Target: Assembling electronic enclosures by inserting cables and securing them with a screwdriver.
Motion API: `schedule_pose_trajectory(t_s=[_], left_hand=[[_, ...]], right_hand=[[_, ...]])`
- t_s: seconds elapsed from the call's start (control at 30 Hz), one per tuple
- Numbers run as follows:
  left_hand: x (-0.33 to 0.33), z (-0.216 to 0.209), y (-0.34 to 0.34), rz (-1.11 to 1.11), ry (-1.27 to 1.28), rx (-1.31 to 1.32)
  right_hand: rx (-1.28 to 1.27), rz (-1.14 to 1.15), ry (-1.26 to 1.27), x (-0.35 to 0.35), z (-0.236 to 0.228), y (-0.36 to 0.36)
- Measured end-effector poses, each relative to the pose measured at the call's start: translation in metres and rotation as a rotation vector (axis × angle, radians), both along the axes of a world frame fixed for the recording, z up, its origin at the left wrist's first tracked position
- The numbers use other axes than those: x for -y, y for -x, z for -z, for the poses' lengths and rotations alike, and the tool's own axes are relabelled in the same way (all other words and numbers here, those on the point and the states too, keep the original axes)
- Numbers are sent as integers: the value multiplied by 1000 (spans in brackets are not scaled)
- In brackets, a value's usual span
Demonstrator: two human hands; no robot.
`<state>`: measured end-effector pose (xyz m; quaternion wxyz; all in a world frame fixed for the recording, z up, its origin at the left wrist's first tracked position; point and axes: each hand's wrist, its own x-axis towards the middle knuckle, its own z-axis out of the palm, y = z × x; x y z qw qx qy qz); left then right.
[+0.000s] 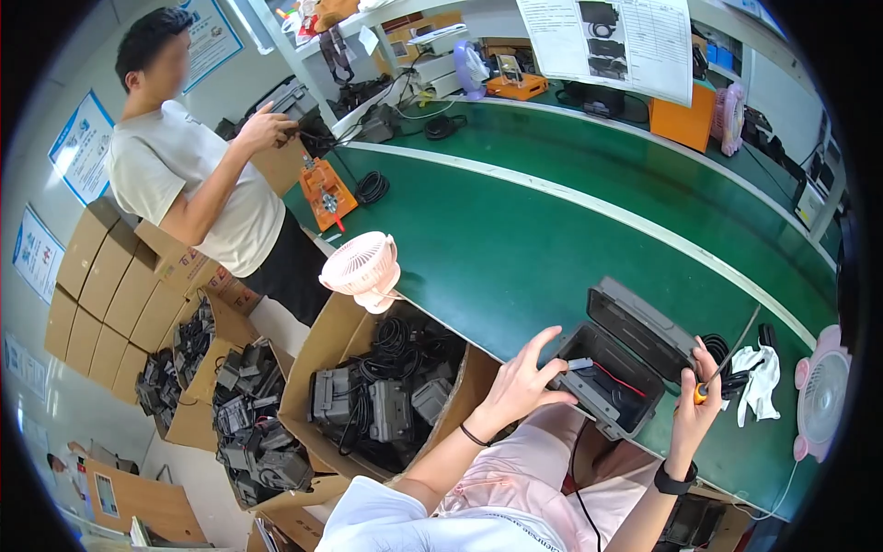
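Case [602, 409], dark grey and open, straddling the near edge of the desk [478, 248] toward the right end, partly on the green top and partly out over the lap. Lid [636, 322] swung up along the far side. Inside, close to the left wall, a small pale connector [580, 364], with a red wire [618, 377] trailing to the right.

At the left wall, left hand [520, 382] with fingers spread and thumb apart on the near side; one fingertip right by the connector. Cannot tell whether this grip is pinching the connector, pressing on the wall or only resting there. Just beside the lid's right end, right hand [694, 419] with grip closed around a screwdriver [701, 393], orange-yellow handle between the fingers, shaft slanting up toward the far edge.

Behind the right hand, coiled black cable [715, 346]; farther right, white gloves [761, 385] and, at the right end, a pink-rimmed fan [821, 396]. Along the near edge toward the left, a pink fan [361, 267]; at the left end, an orange fixture [326, 195]. Below the near edge, a cardboard box [476, 379] full of grey units [391, 409] and black cables.
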<state>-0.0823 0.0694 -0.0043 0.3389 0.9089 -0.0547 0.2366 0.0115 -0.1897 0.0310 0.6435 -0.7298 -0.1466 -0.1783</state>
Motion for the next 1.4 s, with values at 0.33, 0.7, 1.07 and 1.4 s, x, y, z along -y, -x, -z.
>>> schedule_pose_trajectory(t_s=[0.33,0.7,1.07,1.4], left_hand=[[1,-51,-8,-97,-496,4],[-10,-44,-10,-88,-297,222],[-54,-49,12,-674,173,1163],[-24,-32,15,-351,-19,401]], right_hand=[[-68,-14,28,-3,-2,-9],[-28,-31,3,1,4,-9],[-20,-79,38,4,11,-11],[-139,-80,22,1,-1,-5]])
